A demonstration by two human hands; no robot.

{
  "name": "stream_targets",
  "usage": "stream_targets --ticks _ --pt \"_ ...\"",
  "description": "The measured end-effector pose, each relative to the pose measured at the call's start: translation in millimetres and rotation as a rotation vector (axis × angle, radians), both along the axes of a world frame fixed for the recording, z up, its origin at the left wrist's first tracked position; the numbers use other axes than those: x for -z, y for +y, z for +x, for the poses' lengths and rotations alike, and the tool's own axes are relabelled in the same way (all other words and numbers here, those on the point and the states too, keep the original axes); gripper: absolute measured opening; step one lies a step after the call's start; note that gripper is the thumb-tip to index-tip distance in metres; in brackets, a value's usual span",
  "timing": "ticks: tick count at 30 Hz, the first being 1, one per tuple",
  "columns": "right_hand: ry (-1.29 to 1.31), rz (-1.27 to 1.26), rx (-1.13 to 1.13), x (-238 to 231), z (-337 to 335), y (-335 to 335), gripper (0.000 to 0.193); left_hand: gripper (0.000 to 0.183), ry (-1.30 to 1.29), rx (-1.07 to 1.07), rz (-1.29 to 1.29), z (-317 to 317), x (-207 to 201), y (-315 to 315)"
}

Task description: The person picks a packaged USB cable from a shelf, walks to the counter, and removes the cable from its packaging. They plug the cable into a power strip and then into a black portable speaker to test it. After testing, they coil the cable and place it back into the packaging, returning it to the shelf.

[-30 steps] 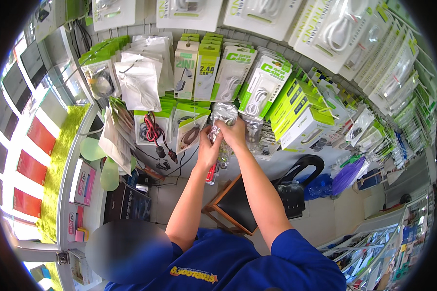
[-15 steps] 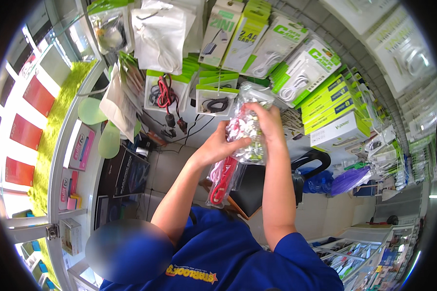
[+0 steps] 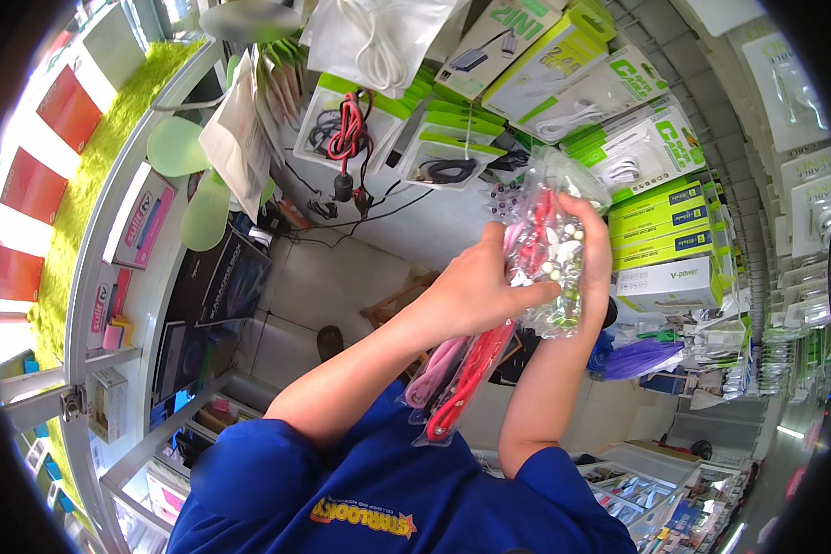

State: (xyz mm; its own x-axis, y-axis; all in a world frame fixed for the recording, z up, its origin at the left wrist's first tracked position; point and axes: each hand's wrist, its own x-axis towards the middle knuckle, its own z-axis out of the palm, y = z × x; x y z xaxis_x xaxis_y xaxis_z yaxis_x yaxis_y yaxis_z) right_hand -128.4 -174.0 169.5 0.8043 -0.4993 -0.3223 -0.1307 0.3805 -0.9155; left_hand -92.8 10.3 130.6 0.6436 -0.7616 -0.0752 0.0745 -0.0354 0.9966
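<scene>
A bundle of clear plastic packets [image 3: 556,258] with white beads and shiny pieces in them is between my two hands. My left hand [image 3: 480,282] grips it from the left, its thumb laid across the front. On the right side my right hand [image 3: 593,242] is closed round the packets, its fingers bent over their upper edge. Below my left hand hang long packets with a red cord [image 3: 466,383] and a pink cord [image 3: 432,374] inside. Part of the bundle's back is hidden by the hands.
Beyond the hands, packaged cables [image 3: 448,169] and a red-and-black cable [image 3: 346,129] hang on a rack. Yellow-green boxes [image 3: 660,222] are stacked at the right. A glass-sided shelf with pink boxes [image 3: 143,222] stands at left, and a dark sandal-like object [image 3: 331,342] lies on the floor.
My hands and the packets have moved right in the view, and the view has shifted. The red and pink cords now show more fully below my left hand.
</scene>
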Motion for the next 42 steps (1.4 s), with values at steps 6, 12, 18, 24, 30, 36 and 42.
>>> stream_targets --ticks 6,12,18,24,30,36,42 --pt "-0.017 0.071 -0.005 -14.7 -18.9 11.2 0.027 0.079 -0.008 0.006 -0.096 -14.6 -4.4 5.4" --pt "-0.068 -0.036 0.033 0.1 -44.6 18.3 0.03 0.076 0.026 0.031 -0.068 -37.9 -2.8 20.3" --pt "-0.029 -0.06 -0.005 35.6 -64.7 15.5 0.028 0.069 0.28 -0.036 -0.089 -68.7 26.0 28.7" --pt "0.065 0.273 -0.012 91.7 -93.5 -9.1 0.027 0.063 0.359 0.024 0.046 -108.0 72.6 14.0" --pt "0.023 0.42 0.073 144.8 -180.4 -61.2 0.026 0.055 0.304 0.207 0.091 -153.3 109.1 -47.0" --pt "-0.128 0.577 0.499 267.6 -352.9 -146.5 0.02 0.057 0.719 0.788 0.412 -213.6 176.0 -152.7" --pt "-0.253 0.808 0.98 426.6 -520.9 -247.0 0.023 0.05 0.711 1.02 0.831 -276.8 266.0 -279.1"
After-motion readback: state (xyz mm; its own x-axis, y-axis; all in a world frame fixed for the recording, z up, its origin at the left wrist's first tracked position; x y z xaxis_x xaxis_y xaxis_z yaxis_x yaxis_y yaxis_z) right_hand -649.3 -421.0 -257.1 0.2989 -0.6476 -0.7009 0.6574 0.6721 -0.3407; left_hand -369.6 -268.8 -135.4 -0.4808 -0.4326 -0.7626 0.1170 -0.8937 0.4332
